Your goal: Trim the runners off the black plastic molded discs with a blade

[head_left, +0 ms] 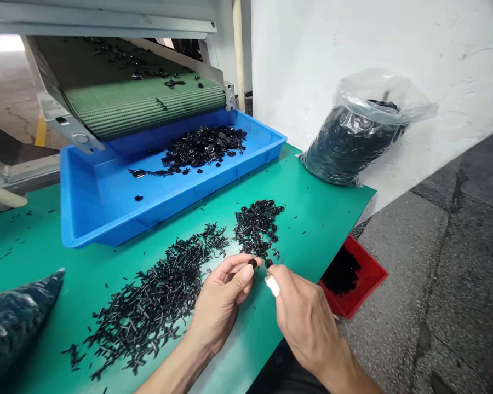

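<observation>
At the near edge of the green table [316, 210], the left hand [224, 298] is pinching a small black piece [252, 263] between thumb and fingertip, its other fingers curling; whether more is lying in its palm, I cannot tell. Just beside it, the right hand [308, 314], its thumb wearing a white wrap [272, 286], is closing narrowly on a second black piece [268, 264], likely a fingertip grip because the parts are so small. Both hands are working next to a heap of small round parts [257, 221], while a longer heap of thin branching bits [148, 306] is lying to the left, apparently kept separate by kind. Beyond, a blue tray [107, 189] is sitting under the end of a green belt [148, 106], presumably for catching what falls.
</observation>
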Available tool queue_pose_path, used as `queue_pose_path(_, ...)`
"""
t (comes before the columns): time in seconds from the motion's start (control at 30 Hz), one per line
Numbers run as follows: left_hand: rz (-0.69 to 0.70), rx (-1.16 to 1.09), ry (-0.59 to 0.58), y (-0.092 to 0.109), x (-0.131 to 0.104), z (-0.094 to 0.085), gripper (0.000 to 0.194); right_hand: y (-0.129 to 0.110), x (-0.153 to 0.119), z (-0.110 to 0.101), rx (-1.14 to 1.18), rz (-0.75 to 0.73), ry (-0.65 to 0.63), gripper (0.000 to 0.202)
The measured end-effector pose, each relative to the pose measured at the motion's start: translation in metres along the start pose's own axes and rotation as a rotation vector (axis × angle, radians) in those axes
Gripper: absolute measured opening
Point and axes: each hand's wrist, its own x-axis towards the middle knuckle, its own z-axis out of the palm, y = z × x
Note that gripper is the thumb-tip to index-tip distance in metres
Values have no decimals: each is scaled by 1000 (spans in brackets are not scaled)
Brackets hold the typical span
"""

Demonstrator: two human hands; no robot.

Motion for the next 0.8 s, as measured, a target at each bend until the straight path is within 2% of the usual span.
queue_pose_path(0.27,4,-3,19,-3,-4,2,25,-6,1,10,-41,-22,0,25)
queue_pose_path(0.47,27,56,71,-8,-7,1,21,-13,4,13,-44,36,-10,23)
queue_pose_path(0.57,47,120,61,-10,-7,-3,21,-8,11,6,128,126,-149,25)
queue_pose_path(0.7,79,204,13,-11,-6,-9,24,5,23,-5,516,240,-398,27)
queue_pose_path(0.8,63,239,5,-12,-4,-10,26,12,27,-8,638,277,-419,30)
